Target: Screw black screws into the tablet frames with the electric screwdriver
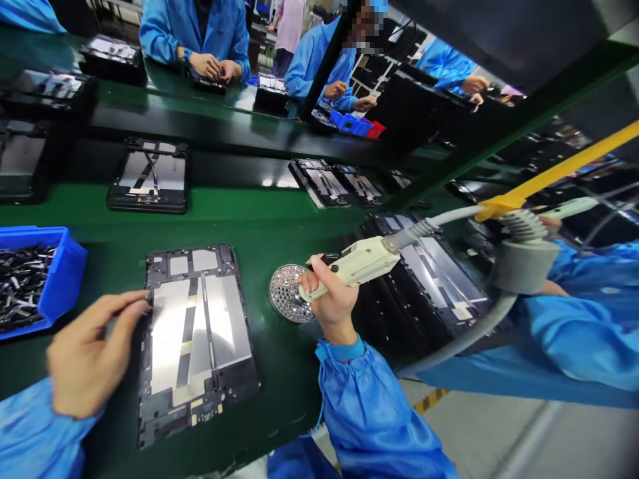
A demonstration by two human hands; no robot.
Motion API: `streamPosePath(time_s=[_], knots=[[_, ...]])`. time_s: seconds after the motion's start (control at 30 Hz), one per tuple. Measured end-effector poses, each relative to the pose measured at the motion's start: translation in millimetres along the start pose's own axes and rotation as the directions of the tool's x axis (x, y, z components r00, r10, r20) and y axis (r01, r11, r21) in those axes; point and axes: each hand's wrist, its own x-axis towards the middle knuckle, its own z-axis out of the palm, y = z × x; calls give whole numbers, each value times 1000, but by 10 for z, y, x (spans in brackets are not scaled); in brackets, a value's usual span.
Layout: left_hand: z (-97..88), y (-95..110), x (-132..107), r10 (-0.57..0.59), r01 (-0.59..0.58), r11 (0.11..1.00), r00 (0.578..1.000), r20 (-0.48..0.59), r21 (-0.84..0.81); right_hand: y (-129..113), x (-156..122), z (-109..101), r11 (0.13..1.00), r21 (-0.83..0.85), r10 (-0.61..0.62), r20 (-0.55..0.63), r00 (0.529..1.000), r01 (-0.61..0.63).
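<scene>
My left hand (90, 352) rests with its fingertips at the left edge of a black tablet frame (200, 339), which lies flat with silver foil panels facing up. It does not visibly grip the frame. My right hand (327, 299) is shut around the cream handle of a corded electric screwdriver (359, 263). The screwdriver's tip is hidden by my fingers, close to a round perforated dish (285, 293) holding many small silver screws.
A blue bin (64, 279) of small black parts stands at the left. Further tablet frames (148, 176) lie along the green belt (279, 399). A co-worker's hand (549, 225) holds a similar tool at the right, beneath a yellow bar (554, 163). Other people work across the bench.
</scene>
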Motion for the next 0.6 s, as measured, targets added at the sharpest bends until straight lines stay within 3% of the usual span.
streamPosePath(time_s=[0.13, 0.37, 0.5, 0.6], knots=[[286, 111, -207, 125, -113, 990, 982, 144, -88, -6, -12, 42, 1000, -22, -2, 50, 999, 4], [366, 196, -255, 88, -54, 981, 980, 177, -187, -265, -112, 109, 999, 39, 6, -22, 1000, -6], [395, 152, -299, 105, -43, 964, 968, 228, -263, -590, -496, 314, 999, 41, -37, 173, 984, 31], [429, 138, -322, 170, -103, 960, 953, 250, -259, -726, -890, 478, 998, 13, 52, 438, 897, -64]])
